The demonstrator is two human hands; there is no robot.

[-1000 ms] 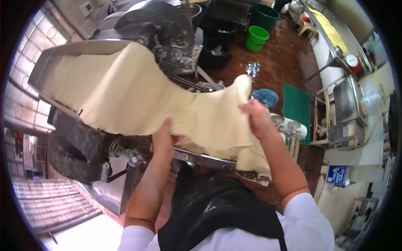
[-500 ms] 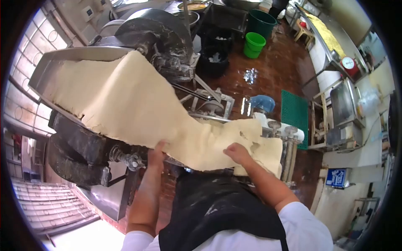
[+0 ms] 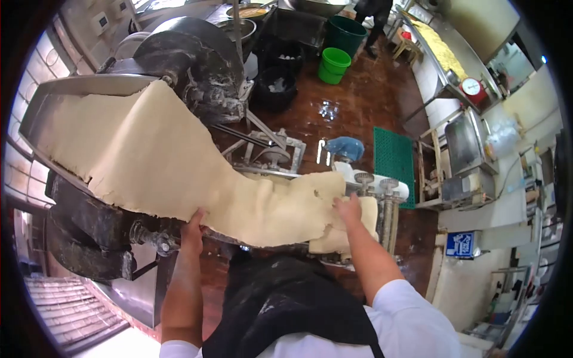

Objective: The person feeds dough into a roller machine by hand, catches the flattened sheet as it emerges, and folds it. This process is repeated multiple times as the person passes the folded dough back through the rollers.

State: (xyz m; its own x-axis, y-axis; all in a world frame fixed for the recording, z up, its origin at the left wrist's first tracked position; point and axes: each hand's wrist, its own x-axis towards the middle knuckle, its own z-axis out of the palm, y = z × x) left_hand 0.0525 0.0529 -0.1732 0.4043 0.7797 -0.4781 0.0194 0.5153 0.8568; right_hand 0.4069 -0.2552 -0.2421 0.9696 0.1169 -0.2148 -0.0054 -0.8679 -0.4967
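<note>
A long sheet of pale dough [image 3: 149, 149] runs from a metal tray [image 3: 89, 83] at the upper left down to rollers [image 3: 388, 221] on the right. My left hand [image 3: 194, 230] pinches the near edge of the sheet at its middle. My right hand [image 3: 349, 212] touches the torn right end, where one layer lies over another; its fingers are partly spread on the dough. Small holes and ragged edges show near that hand.
Dark machinery [image 3: 191, 65] with a large wheel stands behind the sheet. Farther back are a green bucket [image 3: 334, 65], black tubs and a person [image 3: 375, 24]. A green mat [image 3: 394, 164] lies right, beside a metal rack and a red scale [image 3: 471, 88].
The view has shifted, so the scene sits farther left. My right hand has moved right along the dough toward the rollers, and its fingers have opened. My left hand stays on the near edge.
</note>
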